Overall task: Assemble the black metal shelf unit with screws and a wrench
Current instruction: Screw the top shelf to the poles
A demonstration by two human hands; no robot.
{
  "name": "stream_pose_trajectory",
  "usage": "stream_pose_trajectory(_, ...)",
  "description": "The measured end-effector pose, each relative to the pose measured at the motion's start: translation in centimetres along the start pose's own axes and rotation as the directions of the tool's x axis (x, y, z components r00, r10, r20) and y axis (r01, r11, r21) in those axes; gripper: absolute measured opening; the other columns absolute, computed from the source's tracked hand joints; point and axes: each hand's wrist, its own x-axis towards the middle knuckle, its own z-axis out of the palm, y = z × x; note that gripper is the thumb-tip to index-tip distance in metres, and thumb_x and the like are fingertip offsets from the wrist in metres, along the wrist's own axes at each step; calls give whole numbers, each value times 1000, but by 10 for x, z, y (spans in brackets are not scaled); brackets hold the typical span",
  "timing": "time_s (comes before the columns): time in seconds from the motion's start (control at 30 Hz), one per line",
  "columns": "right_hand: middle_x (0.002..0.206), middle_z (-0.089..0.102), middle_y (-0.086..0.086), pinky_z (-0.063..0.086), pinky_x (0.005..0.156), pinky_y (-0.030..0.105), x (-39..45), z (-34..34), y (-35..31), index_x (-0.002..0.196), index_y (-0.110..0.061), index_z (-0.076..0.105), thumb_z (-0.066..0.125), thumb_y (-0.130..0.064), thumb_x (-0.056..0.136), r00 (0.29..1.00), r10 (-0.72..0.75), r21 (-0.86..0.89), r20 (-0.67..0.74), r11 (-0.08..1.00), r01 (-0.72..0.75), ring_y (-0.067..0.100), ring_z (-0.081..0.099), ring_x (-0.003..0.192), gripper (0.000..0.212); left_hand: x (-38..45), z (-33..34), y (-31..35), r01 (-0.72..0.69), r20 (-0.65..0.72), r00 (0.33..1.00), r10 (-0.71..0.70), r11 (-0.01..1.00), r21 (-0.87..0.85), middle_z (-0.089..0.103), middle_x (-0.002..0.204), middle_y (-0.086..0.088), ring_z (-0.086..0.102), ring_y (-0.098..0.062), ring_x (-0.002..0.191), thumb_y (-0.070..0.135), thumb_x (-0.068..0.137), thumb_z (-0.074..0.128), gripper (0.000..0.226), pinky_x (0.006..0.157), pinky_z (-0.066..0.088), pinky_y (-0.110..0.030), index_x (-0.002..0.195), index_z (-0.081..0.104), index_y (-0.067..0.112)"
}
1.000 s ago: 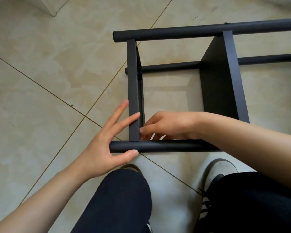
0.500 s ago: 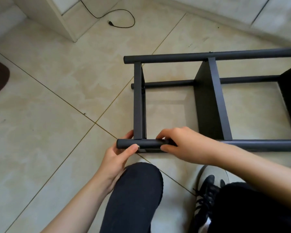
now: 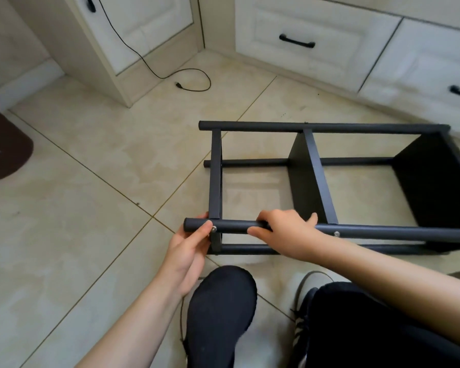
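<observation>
With both hands wrapped round the near post (image 3: 234, 226) of the shelf unit (image 3: 314, 166) lying on the tiled floor (image 3: 91, 208) (left hand (image 3: 189, 245) at its end, right hand (image 3: 284, 229) mid-bar), looks like they're repositioning it, wrench work probably next.

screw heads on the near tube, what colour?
Silver, against the black tube; two screw heads show, head view only.
</observation>
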Motion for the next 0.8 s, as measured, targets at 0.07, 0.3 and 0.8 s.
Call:
stream_pose_trajectory(0.07, 89, 61, -5, 4, 109, 74, -6, -9, -7, 100, -30, 58, 43, -58, 96, 1000, 4, 19, -27, 1000, -4, 26, 53, 106, 32, -4, 7, 12, -36, 12, 999, 35, 998, 49, 71, 104, -12, 68, -21, 101, 11, 82, 67, 32, 93, 50, -32, 114, 63, 7)
stream_pose_trajectory(0.3, 93, 63, 1, 35, 103, 66, -36, -71, -34, 107, -23, 60, 46, -49, 99, 991, -105, 148, -86, 982, 117, 24, 59, 93, 31, -30, 58, 79, -241, 101, 969, 224, 948, 207, 71, 98, -4, 69, -13, 97, 13, 89, 67, 23, 87, 50, -23, 112, 64, 7)
stream_pose_trajectory(0.8, 94, 62, -3, 38, 64, 20, -151, -195, -47, 111, -19, 60, 41, -38, 104, 893, -214, 245, -395, 913, 327, 6, 55, 82, 28, -133, 209, 195, -671, 468, 742, 481, 549, 499, 71, 105, -1, 68, -15, 103, 33, 92, 71, 25, 87, 54, -28, 112, 64, 20)
